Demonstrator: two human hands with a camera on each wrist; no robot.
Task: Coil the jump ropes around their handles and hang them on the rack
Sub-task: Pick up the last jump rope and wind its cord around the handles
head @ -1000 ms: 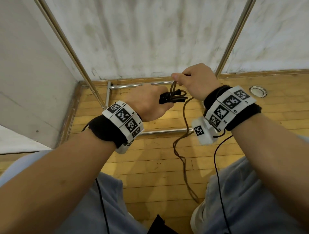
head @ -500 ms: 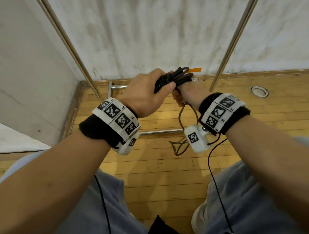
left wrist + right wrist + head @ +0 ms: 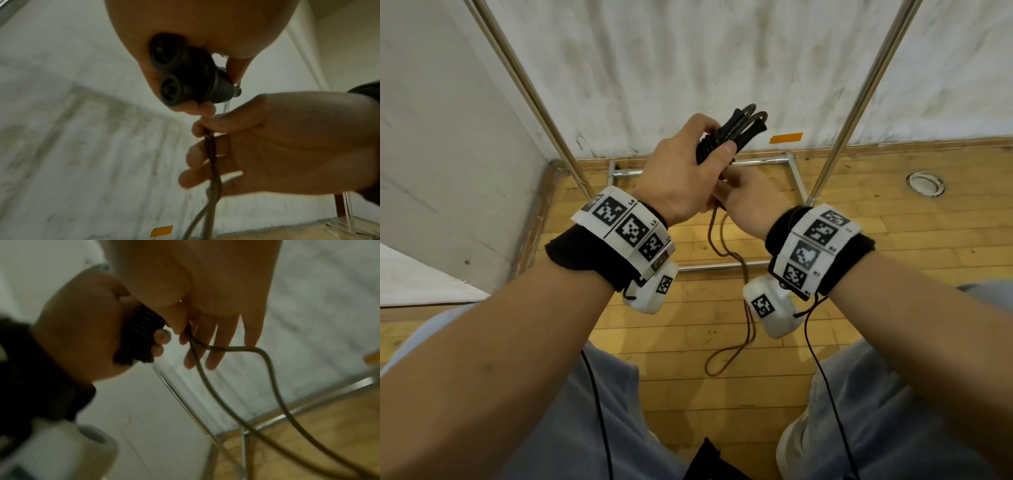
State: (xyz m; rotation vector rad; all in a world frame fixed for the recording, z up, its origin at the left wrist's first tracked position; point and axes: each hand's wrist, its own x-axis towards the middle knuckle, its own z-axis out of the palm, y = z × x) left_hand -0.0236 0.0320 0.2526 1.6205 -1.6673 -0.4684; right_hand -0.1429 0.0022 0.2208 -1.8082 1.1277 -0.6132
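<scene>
Black ribbed handles (image 3: 717, 145) sit clamped in your left hand (image 3: 681, 178) while your right hand (image 3: 751, 202) just beneath pinches the brown rope (image 3: 726, 253); slacken that pinch and I'd expect the hanging loop to unwind

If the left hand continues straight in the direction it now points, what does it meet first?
Probably the white wall: the left hand points the black handles up and forward between the rack's poles. Depth is unclear.

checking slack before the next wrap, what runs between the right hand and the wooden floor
The brown rope hangs doubled from the right hand, ending in a loop by the wooden floor; nothing else intervenes. Head view.
</scene>
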